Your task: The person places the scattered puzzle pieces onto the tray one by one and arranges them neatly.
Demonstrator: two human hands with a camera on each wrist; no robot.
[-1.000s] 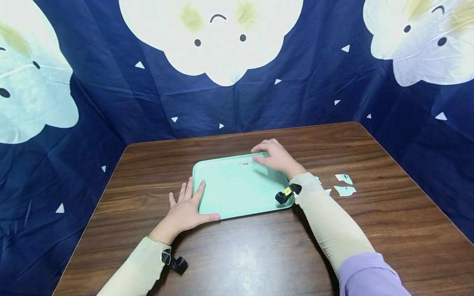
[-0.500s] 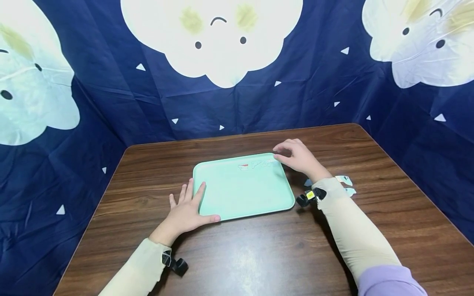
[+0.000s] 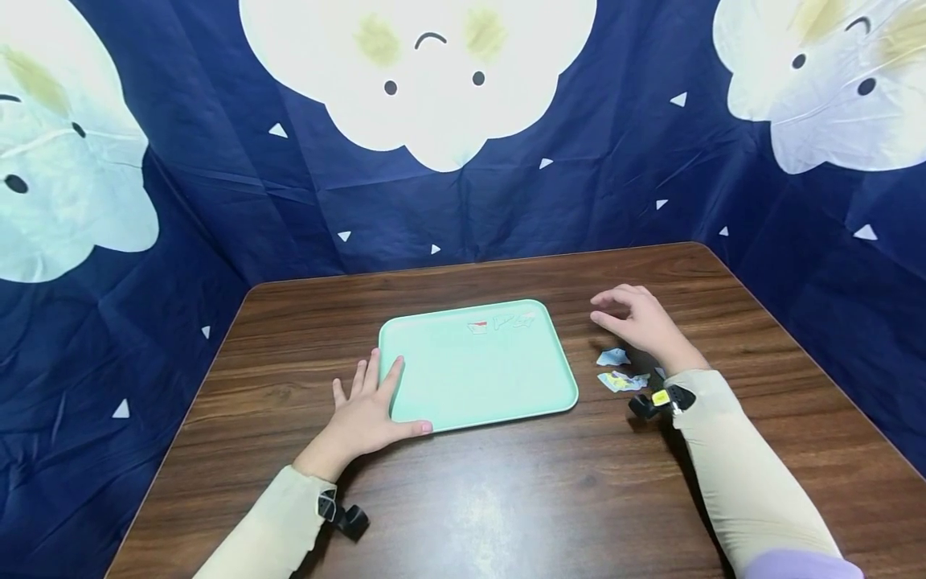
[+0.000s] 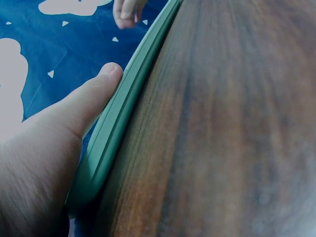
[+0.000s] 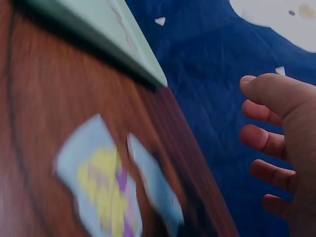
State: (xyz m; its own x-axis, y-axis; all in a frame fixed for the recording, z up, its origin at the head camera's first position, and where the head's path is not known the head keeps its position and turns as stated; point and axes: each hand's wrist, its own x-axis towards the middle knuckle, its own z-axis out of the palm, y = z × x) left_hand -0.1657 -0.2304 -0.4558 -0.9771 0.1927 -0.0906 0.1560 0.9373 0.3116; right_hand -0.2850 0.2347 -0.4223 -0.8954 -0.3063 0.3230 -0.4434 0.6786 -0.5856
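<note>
A mint-green tray (image 3: 477, 378) lies flat on the wooden table. My left hand (image 3: 365, 418) rests with fingers spread on the tray's lower left corner; in the left wrist view its thumb (image 4: 106, 79) lies along the rim. Beyond the tray's right side, my right hand (image 3: 640, 322) hovers with fingers loosely bent and nothing between them. Below it lie a light-blue paper-like piece (image 3: 613, 357) and a piece with yellow and purple print (image 3: 624, 381). Near the tray's far edge lies a small piece with a red mark (image 3: 477, 327), with pale outlined pieces (image 3: 514, 321) beside it.
The brown wooden table (image 3: 463, 498) extends around the tray, its far edge near a dark blue cloth (image 3: 405, 201) printed with clouds. Part of another piece (image 3: 659, 372) shows beside the right wrist, mostly hidden by the arm.
My right hand has moved right, from above the tray's far edge to past its right side. Pale outlined pieces there are now uncovered. The left hand and tray have stayed put.
</note>
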